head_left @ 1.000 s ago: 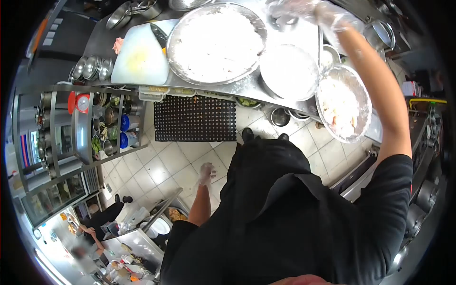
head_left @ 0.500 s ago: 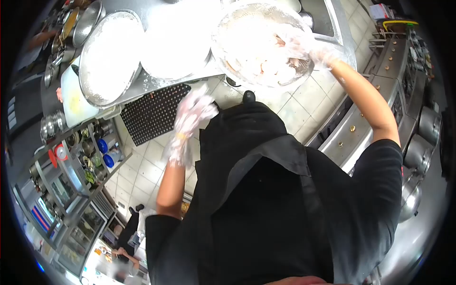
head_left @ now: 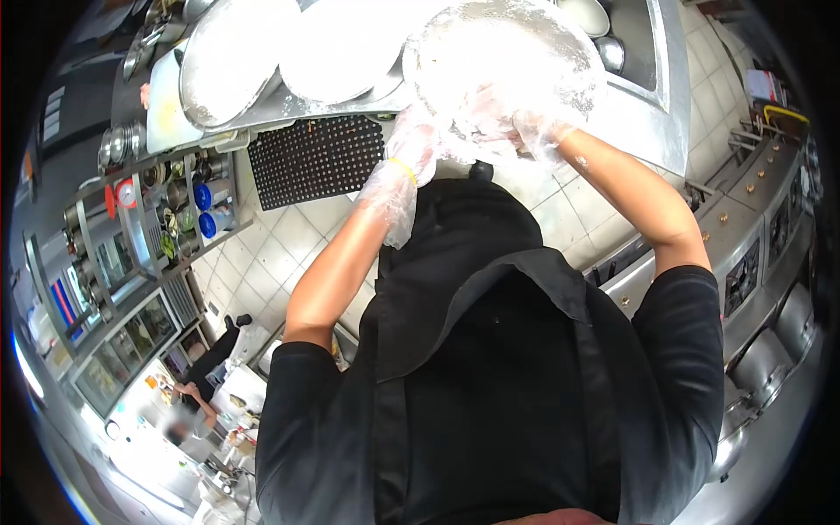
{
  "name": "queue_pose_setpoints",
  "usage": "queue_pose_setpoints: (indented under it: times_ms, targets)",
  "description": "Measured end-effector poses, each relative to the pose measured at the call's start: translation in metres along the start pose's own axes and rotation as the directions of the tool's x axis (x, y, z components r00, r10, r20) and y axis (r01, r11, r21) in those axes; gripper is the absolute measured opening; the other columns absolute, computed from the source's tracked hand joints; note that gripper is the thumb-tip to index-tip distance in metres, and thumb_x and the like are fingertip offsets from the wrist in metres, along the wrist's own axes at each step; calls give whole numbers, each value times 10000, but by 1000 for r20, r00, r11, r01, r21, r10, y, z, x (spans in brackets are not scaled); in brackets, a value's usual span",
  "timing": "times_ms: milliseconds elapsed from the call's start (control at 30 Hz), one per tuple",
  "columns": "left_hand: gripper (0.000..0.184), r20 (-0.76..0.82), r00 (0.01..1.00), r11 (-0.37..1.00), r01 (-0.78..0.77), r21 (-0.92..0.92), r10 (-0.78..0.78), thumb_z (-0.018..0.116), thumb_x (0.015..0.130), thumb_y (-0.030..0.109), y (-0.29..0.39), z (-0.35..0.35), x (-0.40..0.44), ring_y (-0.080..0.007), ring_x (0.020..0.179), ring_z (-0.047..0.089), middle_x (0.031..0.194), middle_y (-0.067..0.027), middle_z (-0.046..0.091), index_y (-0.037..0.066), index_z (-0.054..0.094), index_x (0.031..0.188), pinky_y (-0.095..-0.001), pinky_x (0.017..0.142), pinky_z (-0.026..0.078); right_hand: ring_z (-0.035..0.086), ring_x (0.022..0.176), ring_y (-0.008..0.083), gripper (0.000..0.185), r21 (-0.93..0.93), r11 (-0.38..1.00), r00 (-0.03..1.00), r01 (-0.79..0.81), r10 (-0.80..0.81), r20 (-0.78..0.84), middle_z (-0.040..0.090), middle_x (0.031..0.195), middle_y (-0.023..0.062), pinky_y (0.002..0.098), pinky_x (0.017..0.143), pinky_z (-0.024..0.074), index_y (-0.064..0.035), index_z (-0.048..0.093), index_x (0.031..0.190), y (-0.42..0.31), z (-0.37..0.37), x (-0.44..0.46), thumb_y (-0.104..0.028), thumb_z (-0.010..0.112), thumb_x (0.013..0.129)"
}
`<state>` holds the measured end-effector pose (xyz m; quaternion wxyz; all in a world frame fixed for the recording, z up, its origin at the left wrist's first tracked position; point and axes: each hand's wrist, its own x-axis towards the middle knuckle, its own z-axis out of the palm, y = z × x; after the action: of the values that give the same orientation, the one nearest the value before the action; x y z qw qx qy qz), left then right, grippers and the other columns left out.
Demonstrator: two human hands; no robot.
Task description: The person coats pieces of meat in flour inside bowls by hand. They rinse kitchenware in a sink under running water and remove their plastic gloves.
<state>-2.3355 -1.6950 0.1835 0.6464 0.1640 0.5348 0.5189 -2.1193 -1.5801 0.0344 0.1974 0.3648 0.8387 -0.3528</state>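
A black apron [head_left: 499,394] fills the lower middle, and beyond it the metal counter [head_left: 652,144] runs across the top. Both arms reach forward with elbows bent and flared outward. The right forearm [head_left: 630,184] slants inward from the right, the left forearm [head_left: 337,271] climbs inward from the left, and the two meet ahead of the body. The mat [head_left: 319,162] lies on the floor beyond the left forearm. The bowl [head_left: 582,70], speckled white, sits at the counter's near edge, right of the middle bowl [head_left: 346,94] and left bowl [head_left: 197,98].

The right hand [head_left: 507,122], in clear plastic, lies over the bowl's near side. The left hand [head_left: 413,144], gloved likewise, is at its near left edge; whether it touches is unclear. Glare and plastic blur both sets of fingers, so I cannot tell whether they are apart or gripping anything. A yellow band [head_left: 399,166] circles the left wrist.
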Motion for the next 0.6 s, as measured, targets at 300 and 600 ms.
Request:
queue_pose_setpoints:
  times_ms: [300,600]
  targets:
    - [77,30,999,999,-11,35,10,567,796,95,12,6,-16,-114,555,518,683,-37,514,36,535,833,-266,484,425,570,903,245,401,317,948,984,-3,60,-168,587,1017,141,342,802,453,-44,522,1087,16,-34,-27,-297,545,776]
    - [137,102,995,972,38,-230,-15,580,774,54,9,-24,-19,-132,642,575,792,-67,601,38,560,908,-257,535,465,568,916,256,414,649,693,933,314,-98,-347,584,1027,152,350,810,451,-44,520,1097,-84,-178,-53,-304,546,776]
